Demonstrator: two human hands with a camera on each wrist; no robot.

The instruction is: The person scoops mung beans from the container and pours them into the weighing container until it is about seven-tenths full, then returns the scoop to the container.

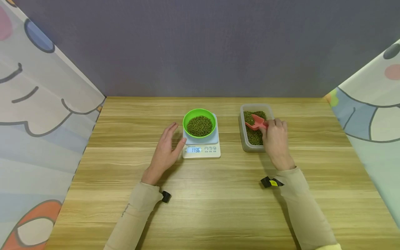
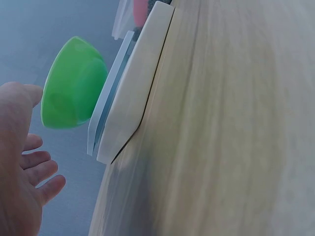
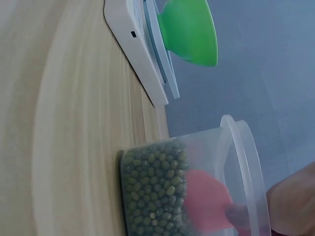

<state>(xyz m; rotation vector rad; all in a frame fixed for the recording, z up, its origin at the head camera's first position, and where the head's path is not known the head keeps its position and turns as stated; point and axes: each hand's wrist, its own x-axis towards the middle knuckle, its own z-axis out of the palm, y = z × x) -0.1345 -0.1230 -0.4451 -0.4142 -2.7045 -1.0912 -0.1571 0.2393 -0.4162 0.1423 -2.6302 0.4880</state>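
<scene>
My right hand grips the handle of a red scoop, whose head is down among the mung beans in a clear plastic container. Through the container's wall in the right wrist view, the scoop shows against the beans. A green bowl of mung beans sits on a white kitchen scale that reads about 113.6. Just left of the bowl, my left hand is held with fingers extended and grips nothing. In the left wrist view, its fingers are spread apart near the bowl.
The scale and container stand on a wood-grain table, with a gap between them. A dark grey wall rises behind the table, and cartoon-printed panels flank it.
</scene>
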